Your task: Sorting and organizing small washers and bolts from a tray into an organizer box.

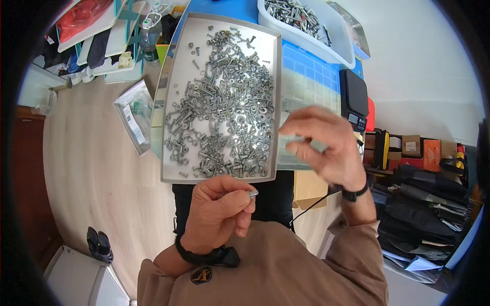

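Note:
My left hand (217,211) is closed below the near edge of the tray, pinching a small metal bolt (253,194) between thumb and forefinger. Over the compartment box beside the tray is my right hand (324,143), slightly blurred, its thumb and forefinger apart with nothing visible between them. The shallow pale tray (278,97) holds a loose heap of bolts, nuts and washers (224,97), spread across most of its bottom. To its right lies the clear plastic compartment box (311,66), partly hidden by my right hand.
A white bin (347,53) full of bolts stands at the back right. Near the table's right edge sits a black digital scale (354,92). A bag-wrapped packet (135,117) is left of the tray. Stacked shelves (112,46) and bottles (149,38) stand back left; folded dark clothes (418,204) lie right.

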Available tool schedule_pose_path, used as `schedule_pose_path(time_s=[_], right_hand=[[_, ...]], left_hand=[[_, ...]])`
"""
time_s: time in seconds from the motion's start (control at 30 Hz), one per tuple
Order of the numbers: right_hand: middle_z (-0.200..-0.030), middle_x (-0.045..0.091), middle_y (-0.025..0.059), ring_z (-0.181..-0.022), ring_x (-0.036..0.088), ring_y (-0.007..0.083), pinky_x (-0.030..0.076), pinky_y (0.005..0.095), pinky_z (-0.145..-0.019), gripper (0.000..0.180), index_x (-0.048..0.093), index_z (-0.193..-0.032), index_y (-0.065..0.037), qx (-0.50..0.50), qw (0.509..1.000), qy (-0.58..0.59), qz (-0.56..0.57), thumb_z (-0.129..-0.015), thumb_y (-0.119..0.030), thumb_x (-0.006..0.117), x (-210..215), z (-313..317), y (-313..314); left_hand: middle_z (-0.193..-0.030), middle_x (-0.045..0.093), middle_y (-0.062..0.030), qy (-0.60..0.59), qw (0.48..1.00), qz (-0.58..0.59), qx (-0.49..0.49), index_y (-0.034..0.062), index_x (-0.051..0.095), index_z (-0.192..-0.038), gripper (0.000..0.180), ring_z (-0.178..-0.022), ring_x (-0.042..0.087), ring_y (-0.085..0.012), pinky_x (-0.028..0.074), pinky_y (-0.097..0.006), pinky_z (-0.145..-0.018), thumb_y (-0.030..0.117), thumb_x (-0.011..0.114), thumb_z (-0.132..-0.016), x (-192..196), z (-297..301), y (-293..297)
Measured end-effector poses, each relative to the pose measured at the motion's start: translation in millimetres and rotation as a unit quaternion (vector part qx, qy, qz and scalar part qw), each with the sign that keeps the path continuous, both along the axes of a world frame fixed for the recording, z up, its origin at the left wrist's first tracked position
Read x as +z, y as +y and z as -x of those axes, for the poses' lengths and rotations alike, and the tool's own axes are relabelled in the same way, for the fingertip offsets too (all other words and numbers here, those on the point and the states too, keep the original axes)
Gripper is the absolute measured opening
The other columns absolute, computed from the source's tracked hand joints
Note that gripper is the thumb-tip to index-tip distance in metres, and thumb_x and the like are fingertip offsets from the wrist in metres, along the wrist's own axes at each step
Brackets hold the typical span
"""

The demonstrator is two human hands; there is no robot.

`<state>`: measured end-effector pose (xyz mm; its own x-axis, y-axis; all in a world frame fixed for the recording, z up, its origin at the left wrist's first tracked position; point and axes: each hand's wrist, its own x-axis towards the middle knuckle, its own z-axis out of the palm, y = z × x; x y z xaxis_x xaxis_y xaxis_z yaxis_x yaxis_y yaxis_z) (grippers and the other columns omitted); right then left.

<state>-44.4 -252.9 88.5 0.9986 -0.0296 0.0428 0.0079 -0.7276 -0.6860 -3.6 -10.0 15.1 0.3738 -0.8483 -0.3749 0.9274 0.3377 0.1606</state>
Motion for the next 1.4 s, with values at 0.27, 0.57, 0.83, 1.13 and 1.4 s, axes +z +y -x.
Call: schedule_pose_path(time_s=[0.27,0.57,0.83,1.13,1.4], right_hand=[[-0.086,0.065,0.0101,-0.082,0.064,0.0307,0.051,0.0392,-0.070,0.021,0.072,-0.091,-0.005,0.100,0.976,0.022,0.192,-0.071,0.002,0.078,-22,-35,-8],[-0.078,0.058,0.0062,-0.078,0.061,0.0277,0.050,0.0407,-0.069,0.015,0.070,-0.087,-0.005,0.171,0.954,-0.003,0.246,-0.073,-0.005,0.076,-38,-44,5],[-0.080,0.058,0.0060,-0.079,0.062,0.0264,0.050,0.0383,-0.071,0.016,0.069,-0.087,-0.005,0.182,0.947,-0.009,0.266,-0.073,-0.005,0.075,-45,-43,4],[-0.083,0.063,0.0064,-0.080,0.063,0.0260,0.049,0.0379,-0.071,0.019,0.066,-0.085,-0.005,0.159,0.970,-0.048,0.178,-0.069,0.003,0.072,-40,-37,-2],[-0.084,0.071,0.0097,-0.080,0.069,0.0199,0.052,0.0307,-0.074,0.014,0.069,-0.085,-0.001,0.003,0.949,-0.075,-0.306,-0.074,0.005,0.076,-23,11,12]], left_hand=[[-0.077,0.067,-0.0136,-0.011,1.000,0.009,0.025,-0.0048,0.067,-0.101,0.013,-0.054,0.063,-0.0146,0.053,-0.028,-0.042,0.005,0.065,-0.093,-7,1,8],[-0.076,0.067,-0.0137,-0.004,0.998,0.018,0.059,-0.0051,0.067,-0.103,0.014,-0.053,0.062,-0.0150,0.053,-0.027,-0.042,0.005,0.065,-0.093,-8,1,10],[-0.076,0.067,-0.0139,-0.010,0.997,0.019,0.073,-0.0051,0.068,-0.102,0.013,-0.053,0.063,-0.0153,0.052,-0.027,-0.042,0.005,0.065,-0.093,-8,2,7],[-0.078,0.068,-0.0135,-0.009,0.997,-0.001,0.080,-0.0036,0.068,-0.100,0.011,-0.054,0.063,-0.0152,0.052,-0.028,-0.042,0.002,0.063,-0.092,0,1,0],[-0.077,0.068,-0.0127,-0.007,0.996,-0.034,0.079,-0.0025,0.069,-0.097,0.009,-0.054,0.063,-0.0147,0.051,-0.027,-0.042,0.003,0.064,-0.091,12,10,-18]])
